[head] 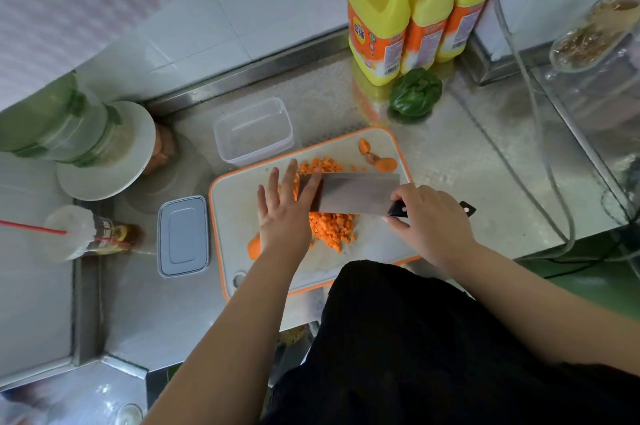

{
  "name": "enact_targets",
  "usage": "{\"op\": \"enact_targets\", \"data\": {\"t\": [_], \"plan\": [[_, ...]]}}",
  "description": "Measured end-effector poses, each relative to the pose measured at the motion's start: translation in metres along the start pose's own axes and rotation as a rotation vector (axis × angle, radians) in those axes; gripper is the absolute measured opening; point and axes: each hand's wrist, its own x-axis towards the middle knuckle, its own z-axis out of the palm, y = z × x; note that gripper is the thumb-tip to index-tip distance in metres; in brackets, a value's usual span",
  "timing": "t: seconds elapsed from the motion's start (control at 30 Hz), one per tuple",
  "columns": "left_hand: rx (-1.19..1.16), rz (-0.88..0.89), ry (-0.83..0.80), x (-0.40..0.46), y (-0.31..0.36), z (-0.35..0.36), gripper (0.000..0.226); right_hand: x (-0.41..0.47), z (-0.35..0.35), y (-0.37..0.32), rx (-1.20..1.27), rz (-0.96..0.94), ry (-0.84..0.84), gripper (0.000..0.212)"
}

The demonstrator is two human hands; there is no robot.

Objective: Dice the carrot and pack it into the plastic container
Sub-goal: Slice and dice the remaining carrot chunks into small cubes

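1. Firmly, the cleaver (356, 192) is gripped at its handle by the right hand (433, 220); the left hand (285, 213) is laid flat, fingers straight, against the blade's left end.
2. Diced carrot (330, 225) is heaped on the board (235, 217) under and beyond the blade; gathering seems under way.
3. Next, the dice must be scooped and carried to the open container (254, 130), just beyond the board's far left.
4. Carrot ends (379, 158) are left far right, a stub (254, 247) near left; the lid (182, 236) lies left of the board, bottles (408, 9) far behind. Nothing is seen blocking the path.
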Motion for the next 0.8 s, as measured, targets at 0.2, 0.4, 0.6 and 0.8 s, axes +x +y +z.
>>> {"op": "enact_targets", "data": {"t": [0.2, 0.4, 0.6, 0.8], "plan": [[-0.064, -0.169, -0.126, 0.009, -0.020, 0.010, 0.077, -0.007, 0.002, 0.001, 0.005, 0.090, -0.010, 0.037], [-0.528, -0.223, 0.210, -0.004, -0.043, 0.022, 0.016, -0.008, -0.017, -0.018, 0.257, 0.474, -0.165, 0.032], [-0.720, -0.243, 0.160, -0.016, -0.061, 0.018, 0.025, -0.004, -0.016, -0.050, 0.495, 0.602, -0.259, 0.022], [-0.521, -0.213, 0.105, -0.013, -0.081, 0.031, 0.039, -0.006, -0.014, -0.073, 0.514, 0.579, -0.297, 0.021]]}}
